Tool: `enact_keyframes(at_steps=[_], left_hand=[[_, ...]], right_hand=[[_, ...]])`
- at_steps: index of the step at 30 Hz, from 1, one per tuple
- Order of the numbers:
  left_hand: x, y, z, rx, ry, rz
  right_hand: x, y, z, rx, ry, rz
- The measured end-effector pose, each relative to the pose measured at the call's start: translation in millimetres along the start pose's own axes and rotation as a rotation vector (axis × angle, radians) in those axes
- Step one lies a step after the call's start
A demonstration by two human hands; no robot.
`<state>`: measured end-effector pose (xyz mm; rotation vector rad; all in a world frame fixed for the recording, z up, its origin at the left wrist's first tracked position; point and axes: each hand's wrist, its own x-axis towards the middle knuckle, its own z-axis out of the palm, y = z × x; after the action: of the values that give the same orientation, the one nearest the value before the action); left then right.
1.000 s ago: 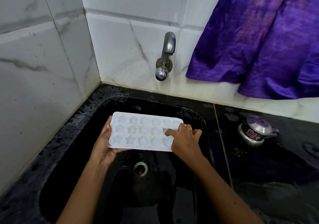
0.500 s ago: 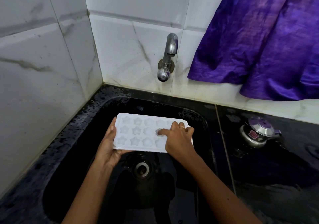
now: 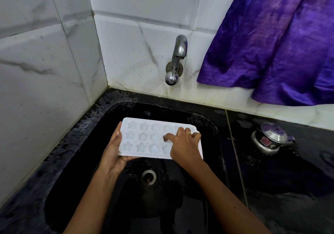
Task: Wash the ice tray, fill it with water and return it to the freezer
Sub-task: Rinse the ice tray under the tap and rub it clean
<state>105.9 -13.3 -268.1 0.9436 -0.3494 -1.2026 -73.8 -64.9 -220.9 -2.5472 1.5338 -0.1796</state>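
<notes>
Since 1 s ago my rubbing forefinger [image 3: 169,136] slid 1 cell leftward. Left hand [image 3: 112,153] curls its grip under the ice tray [image 3: 142,138], held over the sink [image 3: 77,131]; right hand [image 3: 184,144] pokes a middle cell, other fingers tucked. I'd keep it level.

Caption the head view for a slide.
Left hand holds white plastic ice tray over black sink; right hand pokes forefinger into a cavity.

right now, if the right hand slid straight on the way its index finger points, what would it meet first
The right hand touches the ice tray. Sliding leftward along the middle row, it would likely meet the left hand gripping the tray's left edge; depth is unclear.
</notes>
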Motion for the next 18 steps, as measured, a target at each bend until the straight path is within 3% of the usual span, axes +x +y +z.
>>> enact_keyframes(at_steps=[6,11,18], left_hand=[[0.3,-0.2,-1.0,-0.024,0.002,-0.023],[2.1,-2.3,-0.2,-0.039,0.001,-0.024],[-0.3,-5.1,2.5,-0.041,0.002,-0.027]], right_hand=[[-3.4,2.1,-2.8,-0.001,-0.006,-0.003],[-2.6,-3.8,-7.9,0.007,0.087,-0.014],[5.7,-16.7,-2.9,-0.007,-0.024,-0.085]])
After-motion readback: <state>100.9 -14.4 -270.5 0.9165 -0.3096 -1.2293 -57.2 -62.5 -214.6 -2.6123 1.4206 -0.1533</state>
